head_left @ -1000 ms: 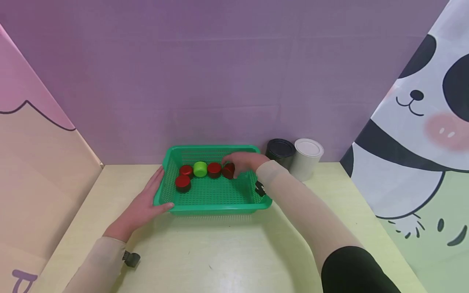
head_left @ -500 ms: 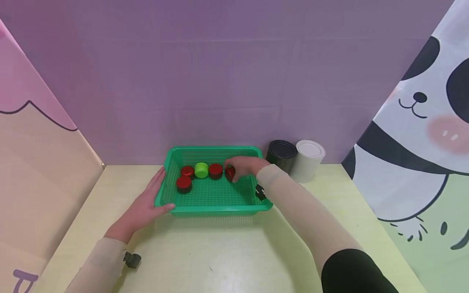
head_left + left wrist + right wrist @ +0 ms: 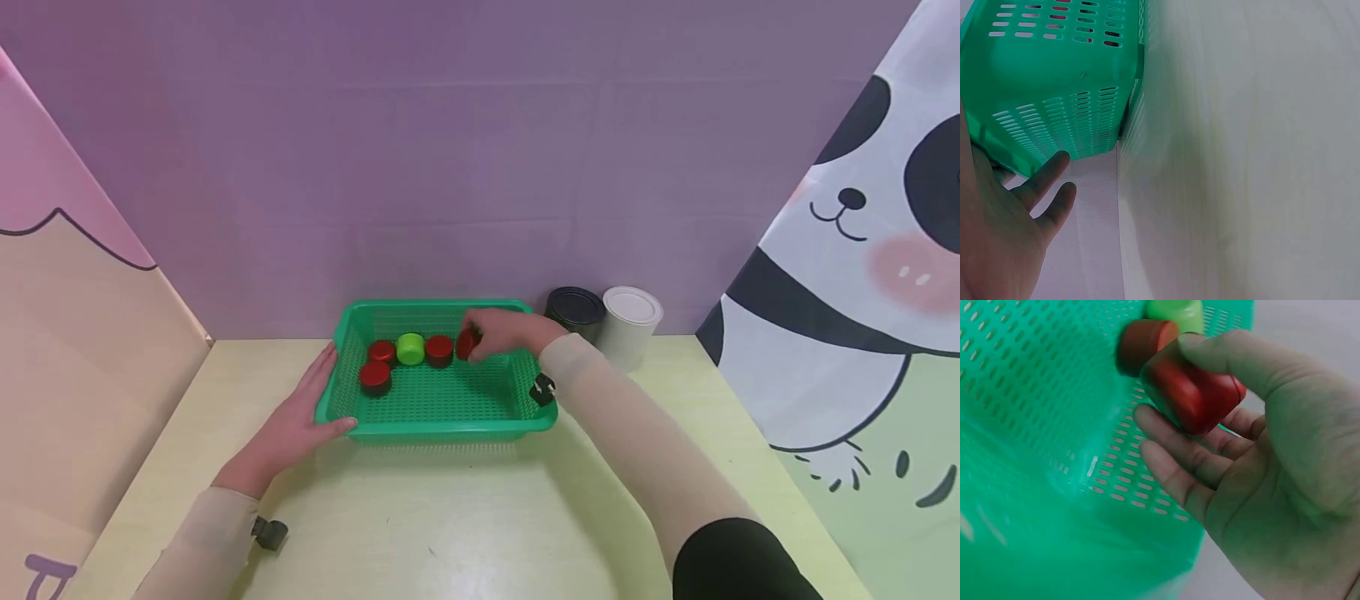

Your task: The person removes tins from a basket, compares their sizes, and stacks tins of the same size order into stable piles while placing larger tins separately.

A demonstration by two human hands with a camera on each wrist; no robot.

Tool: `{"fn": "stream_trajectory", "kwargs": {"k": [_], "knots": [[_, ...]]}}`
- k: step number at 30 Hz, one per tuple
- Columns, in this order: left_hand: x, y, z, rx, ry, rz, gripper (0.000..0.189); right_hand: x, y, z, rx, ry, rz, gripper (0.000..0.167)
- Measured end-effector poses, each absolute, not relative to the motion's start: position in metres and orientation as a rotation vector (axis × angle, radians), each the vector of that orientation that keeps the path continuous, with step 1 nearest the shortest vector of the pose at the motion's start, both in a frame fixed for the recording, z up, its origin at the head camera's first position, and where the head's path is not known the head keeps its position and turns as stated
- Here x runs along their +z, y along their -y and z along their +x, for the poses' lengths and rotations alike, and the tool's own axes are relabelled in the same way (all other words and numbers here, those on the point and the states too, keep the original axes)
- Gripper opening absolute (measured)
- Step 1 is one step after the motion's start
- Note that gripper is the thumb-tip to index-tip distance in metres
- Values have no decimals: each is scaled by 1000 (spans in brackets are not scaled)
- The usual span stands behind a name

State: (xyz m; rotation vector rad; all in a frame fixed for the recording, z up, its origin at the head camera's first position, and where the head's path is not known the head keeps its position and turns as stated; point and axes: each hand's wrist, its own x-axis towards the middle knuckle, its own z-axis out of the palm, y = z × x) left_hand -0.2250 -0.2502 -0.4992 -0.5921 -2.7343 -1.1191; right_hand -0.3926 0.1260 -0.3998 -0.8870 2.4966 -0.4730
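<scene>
My right hand [image 3: 504, 329] pinches a small round red tin [image 3: 467, 342] between thumb and fingers inside the green plastic basket [image 3: 435, 430]. In the right wrist view the red tin [image 3: 1194, 394] lies tilted under the thumb, its metal surface shiny. Left of it, on the basket floor, stand another red tin [image 3: 439, 353] and a lime-green tin [image 3: 410, 348]. Two more red ones are further left, one red tin [image 3: 382, 352] behind the other red tin [image 3: 375, 377]. My left hand [image 3: 292, 433] rests on the basket's left side with straight fingers, thumb at the front corner.
Behind the basket's right side stand a black can [image 3: 575, 308] and a white can [image 3: 628, 325], partly covered by my right forearm. The pale wooden table [image 3: 450, 517] reaches a purple backdrop [image 3: 465, 167] at the back.
The red tin in my right hand has turned and risen slightly, and the hand has shifted up with it. The left hand, the basket and the other tins stay put.
</scene>
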Motion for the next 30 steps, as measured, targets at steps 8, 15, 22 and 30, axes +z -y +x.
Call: {"fn": "stream_trajectory", "kwargs": {"k": [8, 15, 22, 30], "knots": [[-497, 251, -221, -1127, 2744, -574, 110, -383, -147, -379, -814, -2441, -884, 49], [-499, 253, -223, -1101, 2741, -574, 109, -389, -165, -371, -1090, -2485, -939, 46], [-500, 253, -224, -1097, 2739, -577, 109, -398, -179, -355, -1321, -2509, -884, 45], [-497, 250, -224, -1116, 2736, -589, 109, -406, -196, -338, -1548, -2550, -769, 49]]}}
